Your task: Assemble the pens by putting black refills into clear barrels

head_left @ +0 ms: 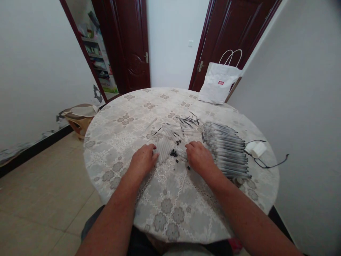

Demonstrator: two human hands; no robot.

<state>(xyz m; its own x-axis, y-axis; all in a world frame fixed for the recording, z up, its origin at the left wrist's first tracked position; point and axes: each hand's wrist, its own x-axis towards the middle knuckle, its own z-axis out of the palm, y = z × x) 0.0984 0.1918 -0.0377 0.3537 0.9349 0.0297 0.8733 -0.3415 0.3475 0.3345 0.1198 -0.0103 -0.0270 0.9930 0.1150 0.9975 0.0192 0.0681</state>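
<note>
My left hand (144,160) rests on the tablecloth, its thumb and forefinger apart at the left edge of a row of clear plastic pen barrels (163,151). Across from it, my right hand (199,158) has its fingers curled down over small clear pieces (182,152); whatever its fingertips hold is hidden. Small black plugs (173,153) lie between the two hands. Beyond them is a loose heap of clear tubes (169,131) and thin dark pen refills (189,121). Right of my right hand, a thick stack of pens (230,149) lies side by side.
A pair of glasses (262,164) and a white folded item (255,148) lie at the table's right. A white paper bag (220,83) stands at the far right edge. The round table has a patterned cloth (114,135). A wooden stool (80,121) stands to the left.
</note>
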